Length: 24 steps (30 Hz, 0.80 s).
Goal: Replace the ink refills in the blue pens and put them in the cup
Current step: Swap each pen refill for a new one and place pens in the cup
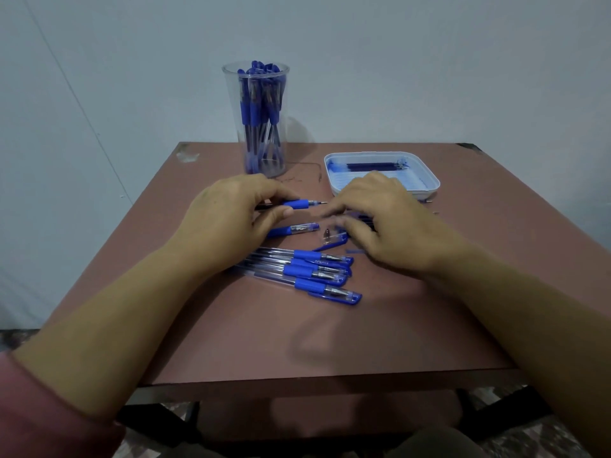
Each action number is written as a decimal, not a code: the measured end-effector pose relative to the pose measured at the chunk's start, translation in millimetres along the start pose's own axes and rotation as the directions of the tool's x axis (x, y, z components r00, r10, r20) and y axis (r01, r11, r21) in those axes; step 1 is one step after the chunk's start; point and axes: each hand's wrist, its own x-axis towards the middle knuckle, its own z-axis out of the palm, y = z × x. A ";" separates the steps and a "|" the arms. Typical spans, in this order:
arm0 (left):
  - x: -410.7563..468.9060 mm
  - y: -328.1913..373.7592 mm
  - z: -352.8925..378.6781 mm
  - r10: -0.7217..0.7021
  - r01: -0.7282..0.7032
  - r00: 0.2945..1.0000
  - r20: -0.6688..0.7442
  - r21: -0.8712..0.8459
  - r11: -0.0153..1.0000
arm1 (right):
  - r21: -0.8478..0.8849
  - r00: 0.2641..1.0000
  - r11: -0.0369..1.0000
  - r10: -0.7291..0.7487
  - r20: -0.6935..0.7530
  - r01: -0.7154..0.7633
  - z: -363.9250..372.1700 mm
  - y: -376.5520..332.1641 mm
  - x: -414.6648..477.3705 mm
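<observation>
My left hand [228, 209] grips an uncapped blue pen [299, 203] by its barrel, tip pointing right. My right hand [380, 219] hovers low over the table just right of it, fingers curled and blurred; whether it holds anything I cannot tell. A small metal pen tip [327, 232] and a loose blue cap [330, 245] lie below its fingers. Another blue pen [292, 229] lies under my left hand. Several capped blue pens [307, 272] lie in a row nearer me. A clear cup [261, 120] full of blue pens stands at the back.
A white tray [426, 180] holding dark ink refills [375, 166] sits at the back right of the brown table [330, 335]. A few thin refills lie on the table by the tray. The wall rises right behind the table.
</observation>
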 end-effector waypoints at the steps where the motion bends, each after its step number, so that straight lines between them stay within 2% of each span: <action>1: -0.6 1.0 0.7 0.012 -0.012 1.000 -0.012 -0.005 1.000 | 0.019 0.996 1.000 0.017 -0.089 -0.015 -0.5 0.6 -0.7; 3: -1.5 3.2 2.5 0.048 -0.048 0.999 -0.021 -0.006 0.999 | 0.063 0.976 0.996 0.078 -0.205 -0.066 -1.1 0.4 -2.2; 8: -1.5 8.3 5.8 0.115 -0.115 0.993 -0.010 0.001 0.993 | 0.223 0.971 0.962 0.192 -0.146 -0.156 1.8 -3.4 -4.8; 13: -1.6 7.2 5.2 0.089 -0.089 0.995 -0.040 0.008 0.996 | 0.199 0.950 0.950 0.273 -0.151 -0.242 -3.3 4.4 -11.0; 21: -1.0 9.0 6.6 0.103 -0.104 0.994 -0.025 -0.008 0.995 | 0.189 0.976 0.973 0.164 -0.146 -0.135 -2.1 -0.7 -10.0; 24: -1.3 8.4 6.5 0.097 -0.097 0.995 -0.022 -0.011 0.995 | 0.173 0.970 0.975 0.170 -0.171 -0.140 -4.5 2.9 -12.9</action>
